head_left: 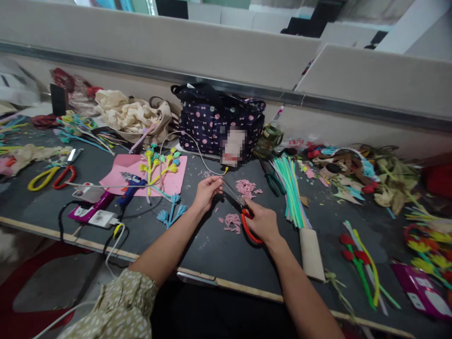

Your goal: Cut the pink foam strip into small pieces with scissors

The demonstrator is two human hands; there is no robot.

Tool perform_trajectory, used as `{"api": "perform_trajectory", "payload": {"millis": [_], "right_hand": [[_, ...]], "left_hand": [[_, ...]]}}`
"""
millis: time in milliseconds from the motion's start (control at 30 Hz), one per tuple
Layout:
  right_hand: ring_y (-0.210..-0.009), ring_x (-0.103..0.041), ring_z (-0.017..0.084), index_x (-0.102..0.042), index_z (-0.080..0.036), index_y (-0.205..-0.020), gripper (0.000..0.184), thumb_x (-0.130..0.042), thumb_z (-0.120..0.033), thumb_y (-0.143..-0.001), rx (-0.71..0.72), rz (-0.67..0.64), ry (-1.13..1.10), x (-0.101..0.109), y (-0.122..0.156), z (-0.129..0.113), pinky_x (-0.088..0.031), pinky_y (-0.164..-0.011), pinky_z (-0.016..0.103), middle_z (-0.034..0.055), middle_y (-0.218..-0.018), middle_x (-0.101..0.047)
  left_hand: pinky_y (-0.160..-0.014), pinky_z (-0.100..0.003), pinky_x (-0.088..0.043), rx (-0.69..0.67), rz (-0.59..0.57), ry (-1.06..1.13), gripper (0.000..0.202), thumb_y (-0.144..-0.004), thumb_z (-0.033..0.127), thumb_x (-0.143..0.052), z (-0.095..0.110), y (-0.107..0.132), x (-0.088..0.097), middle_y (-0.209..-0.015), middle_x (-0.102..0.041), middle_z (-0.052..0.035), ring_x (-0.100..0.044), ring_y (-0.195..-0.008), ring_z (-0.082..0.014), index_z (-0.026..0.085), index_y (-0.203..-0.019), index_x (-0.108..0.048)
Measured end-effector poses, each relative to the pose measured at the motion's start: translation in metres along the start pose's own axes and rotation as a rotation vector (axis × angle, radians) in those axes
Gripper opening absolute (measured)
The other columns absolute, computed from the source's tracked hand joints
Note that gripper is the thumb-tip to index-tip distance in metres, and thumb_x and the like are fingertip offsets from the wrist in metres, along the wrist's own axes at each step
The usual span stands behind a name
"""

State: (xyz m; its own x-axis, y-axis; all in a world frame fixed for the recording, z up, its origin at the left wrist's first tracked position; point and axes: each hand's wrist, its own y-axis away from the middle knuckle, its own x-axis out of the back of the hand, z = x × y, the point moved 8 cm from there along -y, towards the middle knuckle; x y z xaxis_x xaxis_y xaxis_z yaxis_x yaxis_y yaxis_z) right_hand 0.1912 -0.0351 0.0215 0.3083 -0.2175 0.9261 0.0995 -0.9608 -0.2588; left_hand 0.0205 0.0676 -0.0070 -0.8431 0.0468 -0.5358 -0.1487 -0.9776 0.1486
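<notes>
Left hand [209,192]: thumb and fingers pinched together; on what, I cannot tell.
Right hand [264,220]: grasps orange-handled scissors [246,229], blades toward my left fingertips.
Pink clippings [246,187]: heaped either side of the blades.
Room: dark tabletop [208,254] between my forearms, to its wooden edge [243,288].
Right limit: fuzzy stems [290,190], pliers [272,180].
Far limit: patterned bag [208,123].

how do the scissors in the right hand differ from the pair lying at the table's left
The held scissors show orange-red handles, while the lying scissors have one yellow handle and one red. The held scissors are in the right hand; the lying scissors rest untouched on the table. Both have metal blades.
</notes>
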Motion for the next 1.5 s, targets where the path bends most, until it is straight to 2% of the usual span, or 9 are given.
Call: {"api": "perform_trajectory", "payload": {"millis": [567,900,1500], "right_hand": [[-0.092,-0.067,0.018,-0.059,-0.021,-0.128,0.046,-0.054,-0.028,-0.083,0.035,-0.036,0.053,-0.006,0.001,0.0,-0.046,-0.07,0.024,0.0056,-0.108,-0.073],[-0.085,-0.067,0.018,-0.059,-0.022,-0.129,0.047,-0.055,-0.029,-0.083,0.033,-0.041,0.053,-0.009,0.002,0.002,-0.045,-0.068,0.024,0.0058,-0.104,-0.074],[-0.078,-0.067,0.018,-0.064,-0.023,-0.115,0.034,-0.052,-0.031,-0.084,0.057,-0.059,0.116,-0.01,0.001,-0.002,-0.037,-0.061,0.024,0.0037,-0.088,-0.074]], "left_hand": [[-0.048,-0.017,-0.046,0.01,0.003,0.017,0.038,-0.052,0.031,-0.088,-0.001,-0.001,0.003,-0.063,-0.062,0.001,-0.051,-0.046,-0.0043,0.01,-0.077,-0.068],[-0.046,-0.016,-0.044,0.043,-0.001,0.039,0.034,-0.054,0.026,-0.086,-0.004,-0.002,0.003,-0.067,-0.065,-0.0007,-0.049,-0.045,-0.0029,0.01,-0.078,-0.068],[-0.046,-0.018,-0.043,0.058,-0.006,0.005,0.03,-0.055,0.026,-0.085,-0.003,-0.002,0.003,-0.066,-0.065,-0.0018,-0.048,-0.045,-0.0034,0.01,-0.074,-0.068]]}}
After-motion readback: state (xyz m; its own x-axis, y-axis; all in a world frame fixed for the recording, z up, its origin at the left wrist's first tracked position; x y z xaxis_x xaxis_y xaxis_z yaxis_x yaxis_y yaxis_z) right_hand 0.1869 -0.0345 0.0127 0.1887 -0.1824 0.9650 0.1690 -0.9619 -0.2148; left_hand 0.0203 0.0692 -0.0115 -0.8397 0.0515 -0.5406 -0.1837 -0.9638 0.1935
